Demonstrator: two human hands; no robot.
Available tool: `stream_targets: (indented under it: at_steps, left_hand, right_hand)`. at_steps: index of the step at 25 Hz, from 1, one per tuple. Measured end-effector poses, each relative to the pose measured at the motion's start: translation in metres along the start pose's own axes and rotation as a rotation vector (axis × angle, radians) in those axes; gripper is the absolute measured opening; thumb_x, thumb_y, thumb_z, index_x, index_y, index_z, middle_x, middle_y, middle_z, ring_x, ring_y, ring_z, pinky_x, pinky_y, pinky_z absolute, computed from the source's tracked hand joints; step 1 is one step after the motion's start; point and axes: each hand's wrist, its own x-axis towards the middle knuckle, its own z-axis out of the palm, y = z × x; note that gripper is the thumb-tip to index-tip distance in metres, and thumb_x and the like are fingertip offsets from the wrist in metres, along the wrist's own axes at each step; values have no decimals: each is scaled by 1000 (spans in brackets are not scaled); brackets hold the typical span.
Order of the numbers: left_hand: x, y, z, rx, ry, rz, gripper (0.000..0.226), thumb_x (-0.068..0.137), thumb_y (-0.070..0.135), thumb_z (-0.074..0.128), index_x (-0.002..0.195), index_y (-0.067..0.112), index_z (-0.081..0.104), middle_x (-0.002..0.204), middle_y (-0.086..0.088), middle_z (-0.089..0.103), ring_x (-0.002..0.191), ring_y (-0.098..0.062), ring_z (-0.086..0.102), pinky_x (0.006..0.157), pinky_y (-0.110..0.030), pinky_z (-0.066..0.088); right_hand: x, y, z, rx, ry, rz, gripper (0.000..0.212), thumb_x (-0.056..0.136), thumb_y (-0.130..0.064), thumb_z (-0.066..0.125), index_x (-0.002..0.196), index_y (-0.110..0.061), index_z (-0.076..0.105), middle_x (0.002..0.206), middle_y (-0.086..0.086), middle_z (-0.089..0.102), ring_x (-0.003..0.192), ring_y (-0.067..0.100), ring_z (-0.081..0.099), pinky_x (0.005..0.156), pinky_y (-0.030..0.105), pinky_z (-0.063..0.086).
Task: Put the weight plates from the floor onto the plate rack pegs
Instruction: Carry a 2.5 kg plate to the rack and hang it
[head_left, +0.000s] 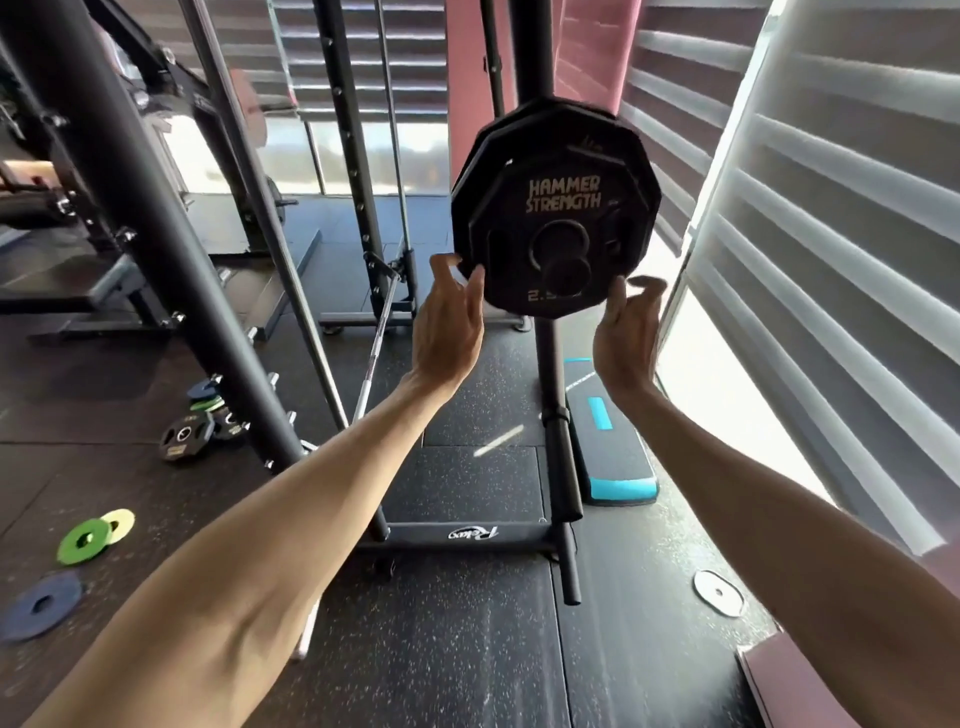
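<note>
Loosely curled and apart, left hand (447, 332) and right hand (623, 338) are flanking the weight plate (556, 208); nudging it flush along the peg (561, 273) looks best.

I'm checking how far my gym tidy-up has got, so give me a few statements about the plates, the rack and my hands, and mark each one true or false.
1. The black Hammer Strength plate sits on a rack peg. True.
2. The silver plate hangs on a peg. False: it lies flat on the floor at the right.
3. A green plate lies on the floor at the left. True.
4. Both hands are down at the floor lifting the blue plate. False: the left hand and right hand are raised at the black plate's lower edge, and the blue plate lies alone on the floor.
</note>
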Motion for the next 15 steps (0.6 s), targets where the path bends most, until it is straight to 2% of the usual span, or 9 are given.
stream_targets:
  at_steps: [1, 4, 6, 8, 10, 12, 15]
  left_hand:
    - [-12, -7, -3, 48, -15, -20, 32, 107, 31, 38, 120, 2, 39, 68, 7, 52, 53, -3, 48, 51, -12, 43]
    - [-55, -44, -14, 268, -165, -146, 25, 106, 24, 37, 113, 3, 48, 88, -11, 65, 68, -17, 56, 64, -36, 55]
    - [-85, -71, -34, 414, -332, -328, 24, 104, 20, 37, 110, 3, 53, 95, -19, 68, 80, -31, 64, 68, -37, 49]
    - [-115, -97, -72, 514, -469, -506, 26, 102, 21, 39, 111, 4, 57, 103, -21, 69, 96, -38, 67, 74, -38, 48]
    - [-150, -130, -116, 558, -590, -645, 27, 100, 21, 41, 111, 4, 59, 112, -23, 68, 104, -40, 65, 82, -39, 49]
    - [-191, -167, -169, 559, -675, -820, 27, 99, 24, 40, 108, 6, 58, 111, -20, 69, 97, -36, 69, 81, -38, 53]
    - [-262, -220, -262, 492, -674, -1125, 27, 96, 32, 38, 95, 12, 55, 89, -13, 72, 63, -27, 73, 70, -44, 62]
  right_hand:
    - [-15, 9, 6, -34, -60, 40, 32, 105, -34, 38, 115, -4, 44, 101, 16, 57, 77, 23, 52, 65, 30, 33]
    - [-63, 22, 36, -166, -350, 63, 22, 104, -24, 39, 107, -6, 49, 94, 16, 62, 79, 30, 58, 64, 36, 39]
    - [-96, 23, 67, -253, -629, 63, 20, 102, -20, 42, 105, -4, 55, 96, 19, 67, 85, 34, 63, 66, 36, 43]
    - [-137, 14, 103, -292, -916, 66, 22, 98, -22, 45, 103, -6, 58, 96, 20, 69, 86, 36, 66, 72, 37, 50]
    - [-184, -1, 139, -308, -1144, 66, 23, 94, -27, 45, 100, -9, 58, 93, 22, 70, 85, 39, 69, 77, 48, 58]
    - [-234, -23, 175, -337, -1319, -11, 22, 95, -24, 45, 100, -8, 59, 95, 23, 71, 87, 40, 70, 80, 49, 58]
    - [-318, -69, 231, -385, -1541, -210, 19, 96, -19, 47, 83, -10, 58, 93, 20, 70, 95, 38, 68, 78, 37, 52]
